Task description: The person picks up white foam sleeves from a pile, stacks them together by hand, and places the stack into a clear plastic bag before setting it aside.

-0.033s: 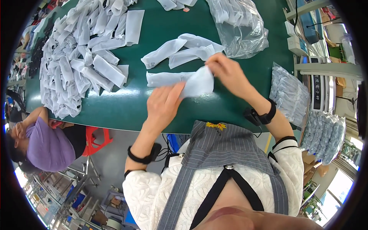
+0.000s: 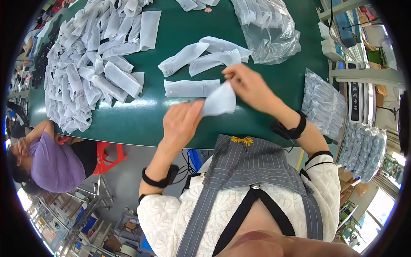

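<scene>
One seated person in a purple top (image 2: 60,165), far left, beyond the table edge; red stool (image 2: 102,155) just beside. On the green table (image 2: 147,118), large untidy heap of white pouches (image 2: 85,64), overlapping at all angles. A flat white pouch (image 2: 150,31) lies at the heap's right edge, near upright in view.

Mid-table: three filled white pouches (image 2: 182,60) lie close together, slanting, partly overlapping. Below them a single filled pouch (image 2: 192,88) lies nearly level, left to right.

Left hand (image 2: 182,123): black band (image 2: 158,179) on its wrist; fingers bent and together, nearly closed on the left end of a white, flared pouch (image 2: 220,100). Thumb mostly hidden. This held pouch sits between the two hands, in front of the single pouch, its right end spread wide.

Right hand (image 2: 252,88): fingers drawn into a pinch at the held pouch's upper corner; exact grip too small to tell. Black band on this wrist too.

Farther right: clear plastic bag (image 2: 274,45) on the table, white pouches inside. Off the table's right side, two more clear bags (image 2: 323,103) packed with pouches, one beyond the other.
</scene>
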Demonstrator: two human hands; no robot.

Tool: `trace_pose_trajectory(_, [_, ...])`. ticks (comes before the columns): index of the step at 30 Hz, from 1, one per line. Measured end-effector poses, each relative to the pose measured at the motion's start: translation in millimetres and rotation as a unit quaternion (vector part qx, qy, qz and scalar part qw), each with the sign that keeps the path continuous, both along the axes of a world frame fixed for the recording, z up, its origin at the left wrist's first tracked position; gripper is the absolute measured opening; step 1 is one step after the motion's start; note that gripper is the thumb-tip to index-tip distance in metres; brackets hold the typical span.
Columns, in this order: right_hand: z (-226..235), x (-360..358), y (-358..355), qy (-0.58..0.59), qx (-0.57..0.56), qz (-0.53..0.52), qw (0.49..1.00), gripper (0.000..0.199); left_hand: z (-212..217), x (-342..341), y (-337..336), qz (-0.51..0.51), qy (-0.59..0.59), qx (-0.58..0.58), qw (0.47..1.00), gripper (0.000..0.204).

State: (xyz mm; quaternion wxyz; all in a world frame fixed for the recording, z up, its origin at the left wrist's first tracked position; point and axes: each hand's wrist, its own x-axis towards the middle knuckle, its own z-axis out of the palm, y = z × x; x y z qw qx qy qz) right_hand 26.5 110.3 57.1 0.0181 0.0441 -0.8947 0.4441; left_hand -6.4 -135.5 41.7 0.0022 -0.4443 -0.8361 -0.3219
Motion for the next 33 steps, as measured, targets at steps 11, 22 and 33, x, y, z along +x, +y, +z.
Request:
trace_pose_trajectory(11, [-24, -33, -25, -0.193, 0.214, 0.154, 0.945, 0.024, -26, -21, -4, 0.006, 0.139, -0.053, 0.989, 0.026])
trace_pose_trajectory(22, [-57, -62, 20, 0.083, 0.314, -0.033, 0.945, 0.025, -44, 0, 46, 0.034, 0.001, -0.017, 0.999, 0.045])
trace_pose_trajectory(33, [-39, -53, 33, -0.302, -0.022, 0.274, 0.913, 0.027, -31, -18, 31, -0.061, 0.083, -0.076, 0.992, 0.054])
